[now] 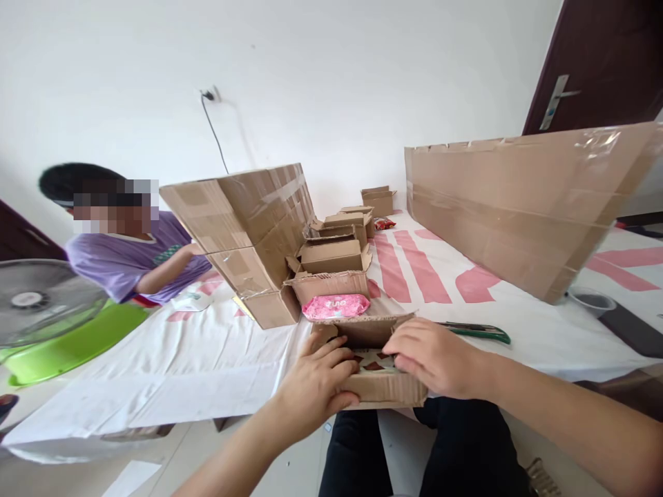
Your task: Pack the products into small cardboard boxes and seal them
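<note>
A small open cardboard box point(386, 391) stands at the table's near edge in front of me, with brown-and-white patterned contents point(373, 360) partly showing inside. My left hand point(322, 376) grips its left side, the thumb against the front wall and the fingers reaching over into the box. On the opposite side, my right hand point(432, 355) is closed over the right wall with curled fingertips at the opening; whether they also pinch some of the contents is hidden. Just behind the box lies a pink packet point(336, 306). A green box cutter point(479, 332) rests to the right of my right hand.
Several open cardboard boxes point(334, 257) form a row going back. Tall cardboard panels stand on the left point(264, 207) and right point(507, 200). A dark phone-like slab point(629, 329) and clear cup point(592, 298) lie right. Another person point(139, 255) sits left near a fan point(39, 300).
</note>
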Demonstrator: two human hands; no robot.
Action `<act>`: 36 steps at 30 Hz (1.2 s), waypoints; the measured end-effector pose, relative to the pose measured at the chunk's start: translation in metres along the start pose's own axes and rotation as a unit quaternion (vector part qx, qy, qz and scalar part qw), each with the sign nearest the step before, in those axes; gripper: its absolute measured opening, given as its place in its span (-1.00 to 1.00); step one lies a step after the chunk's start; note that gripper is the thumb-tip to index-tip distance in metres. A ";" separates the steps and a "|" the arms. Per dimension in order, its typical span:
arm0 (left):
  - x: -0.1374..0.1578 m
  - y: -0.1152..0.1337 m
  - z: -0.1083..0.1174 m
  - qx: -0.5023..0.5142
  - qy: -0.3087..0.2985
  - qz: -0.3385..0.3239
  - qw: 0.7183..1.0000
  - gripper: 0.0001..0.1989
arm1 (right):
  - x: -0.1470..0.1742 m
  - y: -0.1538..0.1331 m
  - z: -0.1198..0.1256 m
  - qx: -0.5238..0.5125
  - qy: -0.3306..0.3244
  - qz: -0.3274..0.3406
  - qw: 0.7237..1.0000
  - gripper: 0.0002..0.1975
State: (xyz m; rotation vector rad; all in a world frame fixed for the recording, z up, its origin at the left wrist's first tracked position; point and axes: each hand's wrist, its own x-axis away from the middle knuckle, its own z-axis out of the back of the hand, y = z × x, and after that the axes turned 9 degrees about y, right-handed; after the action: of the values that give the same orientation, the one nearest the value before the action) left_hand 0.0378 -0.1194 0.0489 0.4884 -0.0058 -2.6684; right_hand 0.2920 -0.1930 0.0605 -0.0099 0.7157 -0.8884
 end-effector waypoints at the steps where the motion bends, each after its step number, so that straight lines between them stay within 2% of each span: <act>1: 0.002 0.002 -0.002 -0.009 0.003 0.004 1.000 -0.73 | -0.010 -0.004 -0.005 0.012 -0.059 0.013 0.998 -0.74; 3: 0.006 0.006 -0.003 -0.028 0.012 0.010 0.999 -0.71 | -0.022 -0.008 -0.011 0.062 -0.160 0.024 0.985 -0.67; 5: 0.009 0.008 -0.002 -0.059 0.030 0.008 0.998 -0.62 | -0.028 -0.011 -0.009 0.119 -0.200 0.027 0.972 -0.60; 8: 0.010 0.006 0.005 -0.125 0.081 -0.006 0.989 -0.45 | -0.026 -0.012 0.010 0.176 -0.139 0.032 0.974 -0.64; 11: 0.013 -0.002 0.021 -0.186 0.092 0.014 0.978 -0.47 | -0.014 -0.008 0.034 0.199 -0.069 0.017 0.977 -0.70; 15: 0.019 -0.016 0.040 -0.199 0.060 0.039 0.978 -0.56 | 0.008 0.001 0.048 0.192 -0.107 -0.062 0.974 -0.86; 17: 0.021 -0.020 0.040 -0.211 0.053 0.034 0.976 -0.46 | 0.015 0.004 0.045 0.165 -0.125 -0.101 0.973 -0.90; 19: 0.021 -0.020 0.036 -0.243 0.047 0.036 0.968 -0.27 | 0.017 0.004 0.039 0.127 -0.108 -0.103 0.981 -0.84; 23: 0.019 -0.015 0.026 -0.309 0.011 0.069 0.948 -0.10 | 0.007 0.000 0.028 0.080 -0.063 -0.084 0.991 -0.67; 24: 0.019 -0.015 0.024 -0.321 0.007 0.080 0.944 -0.07 | 0.004 -0.001 0.026 0.076 -0.071 -0.102 0.989 -0.59; 26: 0.021 -0.019 0.020 -0.331 0.007 0.097 0.939 -0.01 | -0.001 0.000 0.022 0.069 -0.112 -0.156 0.979 -0.23; 28: 0.027 -0.026 0.014 -0.312 0.016 0.106 0.944 0.01 | -0.001 0.005 0.016 0.055 -0.161 -0.205 0.964 0.06; 29: 0.030 -0.030 0.010 -0.293 0.023 0.110 0.950 0.02 | 0.001 0.007 0.011 0.045 -0.178 -0.224 0.957 0.13; 32: 0.044 -0.041 -0.006 -0.194 0.040 0.115 0.973 0.01 | 0.011 0.014 -0.004 0.028 -0.178 -0.256 0.950 0.17; 36: 0.063 -0.042 -0.026 -0.047 0.071 0.144 0.986 -0.06 | 0.028 0.013 -0.020 0.037 -0.118 -0.253 0.959 0.11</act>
State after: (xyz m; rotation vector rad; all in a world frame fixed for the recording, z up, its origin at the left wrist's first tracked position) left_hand -0.0240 -0.1051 0.0004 0.5979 0.0859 -2.3359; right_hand 0.3013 -0.1987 0.0259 -0.2383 0.4570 -1.3784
